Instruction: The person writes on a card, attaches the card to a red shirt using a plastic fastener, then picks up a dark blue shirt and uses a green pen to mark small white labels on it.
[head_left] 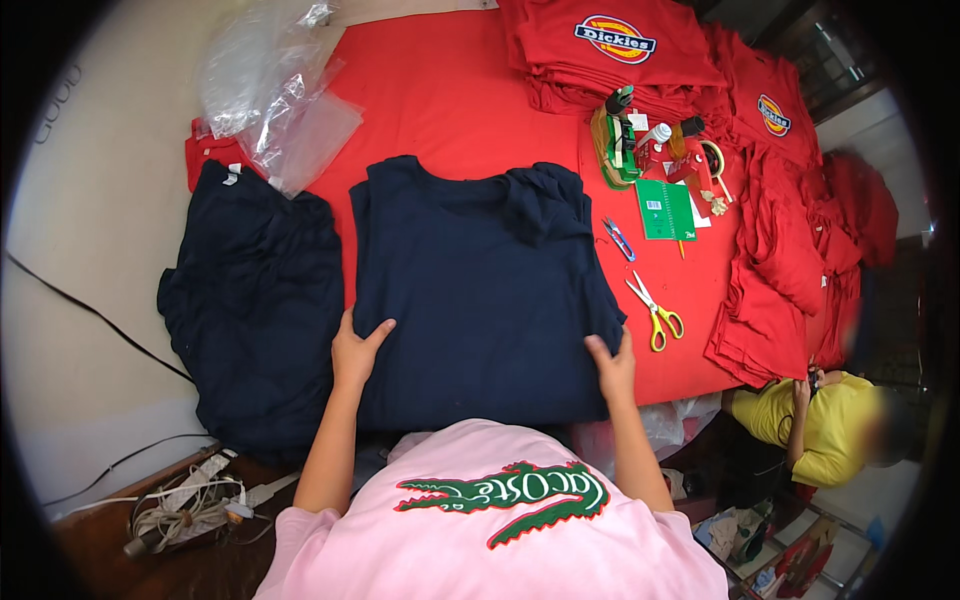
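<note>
A navy blue shirt (475, 300) lies spread on the red-covered table in front of me, its neckline at the far side. It seems to lie on a stack of similar ones. At its left edge, my left hand (358, 352) has the thumb on top and the fingers along and partly under the side. My right hand (613, 368) holds the right edge the same way, with most fingers hidden. A bunched sleeve (545, 200) rests on the shirt's far right part. To the left is a rumpled heap of navy garments (250, 310).
Yellow-handled scissors (657, 318), thread snips (619, 240), a green notebook (667, 212) and a tape roll (712, 160) lie to the right. Red shirts (620, 55) are stacked beyond. Clear plastic bags (280, 100) sit far left. A person in yellow (820, 425) is at the right.
</note>
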